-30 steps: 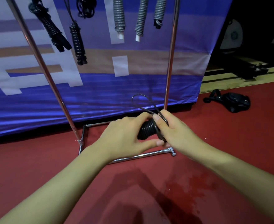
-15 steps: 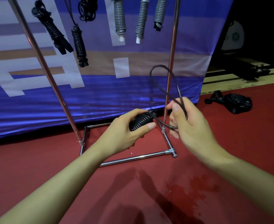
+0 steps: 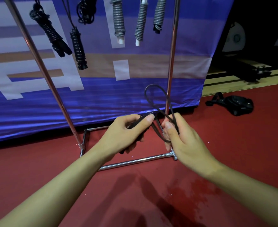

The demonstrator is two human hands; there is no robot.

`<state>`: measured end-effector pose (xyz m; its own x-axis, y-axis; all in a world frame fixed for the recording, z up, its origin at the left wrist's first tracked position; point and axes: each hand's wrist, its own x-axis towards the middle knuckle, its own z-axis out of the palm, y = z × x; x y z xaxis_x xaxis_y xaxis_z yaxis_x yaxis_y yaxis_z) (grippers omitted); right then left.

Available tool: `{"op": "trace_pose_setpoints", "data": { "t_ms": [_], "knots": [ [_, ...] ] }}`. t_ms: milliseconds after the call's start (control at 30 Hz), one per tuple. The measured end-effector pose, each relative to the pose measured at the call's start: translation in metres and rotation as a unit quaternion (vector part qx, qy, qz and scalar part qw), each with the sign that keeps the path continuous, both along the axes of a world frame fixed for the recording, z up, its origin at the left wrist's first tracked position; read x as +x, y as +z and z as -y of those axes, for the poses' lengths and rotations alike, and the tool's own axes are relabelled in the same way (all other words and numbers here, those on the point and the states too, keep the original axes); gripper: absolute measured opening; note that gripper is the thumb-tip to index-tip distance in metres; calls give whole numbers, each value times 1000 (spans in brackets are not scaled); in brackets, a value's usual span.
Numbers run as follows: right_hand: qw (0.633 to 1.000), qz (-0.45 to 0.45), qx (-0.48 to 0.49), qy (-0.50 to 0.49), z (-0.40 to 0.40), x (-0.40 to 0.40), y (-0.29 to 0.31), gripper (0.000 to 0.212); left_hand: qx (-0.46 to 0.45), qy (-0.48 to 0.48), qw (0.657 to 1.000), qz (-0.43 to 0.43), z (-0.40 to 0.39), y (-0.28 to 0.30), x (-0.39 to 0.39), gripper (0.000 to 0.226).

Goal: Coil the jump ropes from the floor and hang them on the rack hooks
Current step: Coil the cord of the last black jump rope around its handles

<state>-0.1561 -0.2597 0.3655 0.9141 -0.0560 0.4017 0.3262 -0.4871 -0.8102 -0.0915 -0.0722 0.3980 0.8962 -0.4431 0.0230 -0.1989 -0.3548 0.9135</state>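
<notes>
Two bare hands work a black jump rope over a dark red carpeted floor (image 3: 233, 145). The left hand (image 3: 126, 133) curls its fingers and thumb around the black coiled bundle of rope and handles (image 3: 137, 124), held just above the base bar of a chrome metal rack (image 3: 131, 161). The right hand (image 3: 180, 138) pinches a loose black loop of the same rope (image 3: 153, 95), which rises in front of the rack's right upright pole. Several coiled ropes hang higher on the rack: black ones (image 3: 78, 46) at left, grey ones (image 3: 118, 22) at centre. A blue, white and tan banner (image 3: 118, 95) hangs behind. A black strapped device (image 3: 235, 104) lies on the carpet at right.
</notes>
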Motion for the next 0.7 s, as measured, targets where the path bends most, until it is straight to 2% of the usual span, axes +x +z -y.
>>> {"op": "trace_pose_setpoints", "data": {
  "t_ms": [100, 233, 367, 533, 600, 700],
  "knots": [
    [1000, -11, 8, -14, 4, 5, -5, 17, 0, -30, 1000, 1, -2, 3, -1, 49],
    [992, -47, 93, -66, 12, 21, -4, 19, 0, -76, 997, 12, 0, 7, -8, 41],
    [987, -44, 135, -76, 16, 30, -7, 19, -21, -47, 998, 32, 2, 3, -5, 40],
    [955, -78, 285, -22, 3, 25, -7, 12, -35, 6, 997, 63, -2, 5, 2, 52],
    [930, -72, 360, -10, 1, 23, -4, 6, -33, 26, 997, 64, -5, 4, 7, 49],
    [846, -70, 528, 30, 2, 23, 6, 11, -35, 55, 996, 58, -12, 2, 15, 43]
  ]
}}
